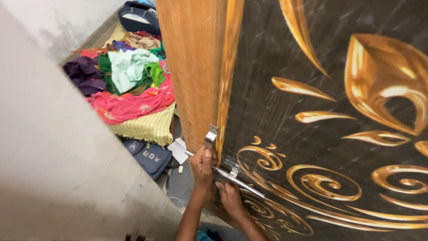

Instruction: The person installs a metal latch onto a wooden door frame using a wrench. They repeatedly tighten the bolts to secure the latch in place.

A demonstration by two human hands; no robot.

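Nearest the camera, the left hand [203, 167] wraps its fingers around the near end of a silver metal bolt rod [238, 180], thumb up against the door's edge, seemingly to steady the rod where it meets the corner; the right hand [231, 198] sits just below and beside it, fingers curled under the rod near its small bracket [233, 172], pressing it flat to the door face so it cannot swing; the rod lies slantwise across the lower part of the dark door [321, 120] with gold scrolls, close to its wooden edge [191, 67]. A bent metal clip [211, 135] sits on that edge just above the left hand. Beyond the door edge a blue bag [149, 156] lies on the floor, then a bed with a striped sheet [147, 127] piled with crumpled clothes [129, 71]; a pale wall [58, 147] runs along the left.
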